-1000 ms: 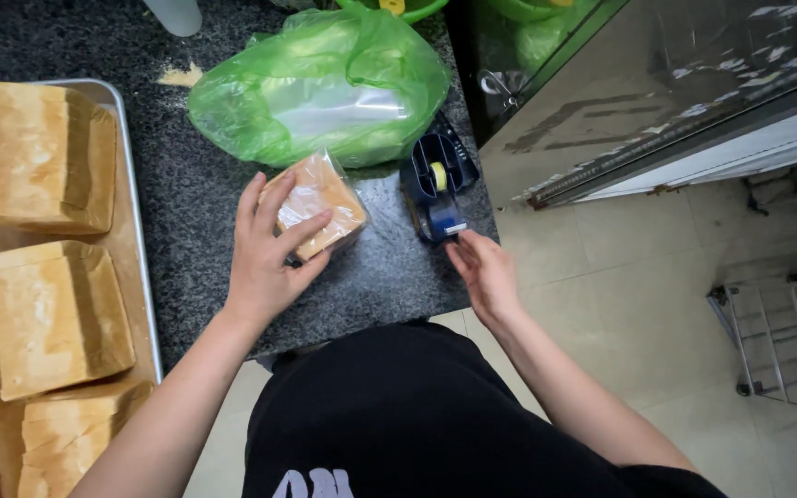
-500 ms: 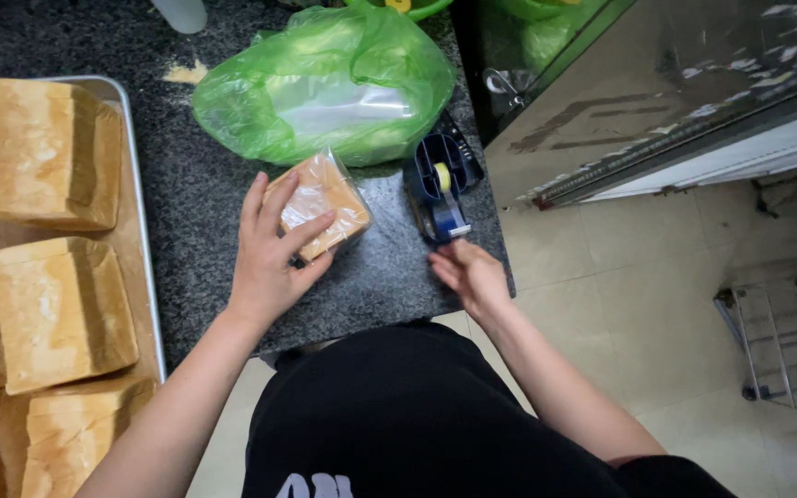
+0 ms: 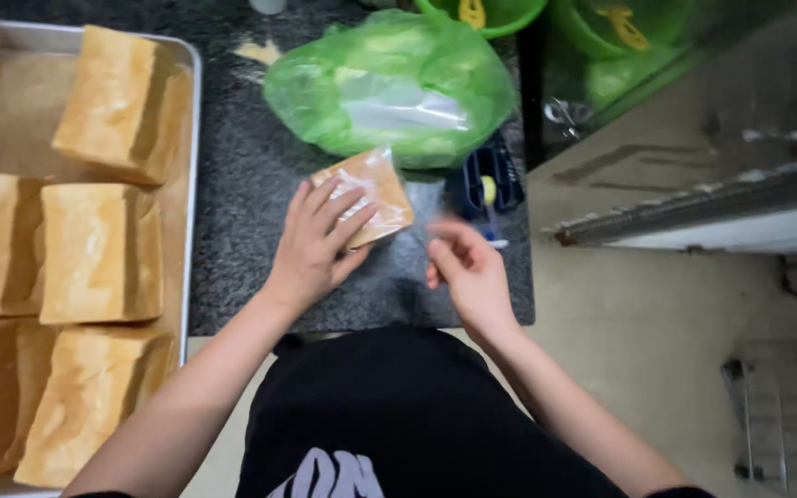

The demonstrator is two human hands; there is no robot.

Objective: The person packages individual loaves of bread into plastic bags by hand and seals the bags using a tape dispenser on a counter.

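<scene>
My left hand (image 3: pixel 315 244) lies on a small bread piece wrapped in clear plastic (image 3: pixel 375 194) and holds it down on the dark speckled counter (image 3: pixel 242 194). My right hand (image 3: pixel 468 272) hovers just right of the packet with its fingertips pinched together. A short, blurred strip of clear tape (image 3: pixel 445 226) shows at the fingertips. A blue tape dispenser (image 3: pixel 486 184) stands behind that hand, near the counter's right edge.
A metal tray (image 3: pixel 186 111) on the left holds several golden bread loaves (image 3: pixel 99 249). A green plastic bag (image 3: pixel 389 83) lies behind the packet. Green tubs (image 3: pixel 601 46) stand at the back right. To the right the counter ends above a tiled floor, with a wire rack (image 3: pixel 781 415).
My right hand left the tape dispenser and came left toward the wrapped bread, fingers pinched. My left hand stayed on the packet.
</scene>
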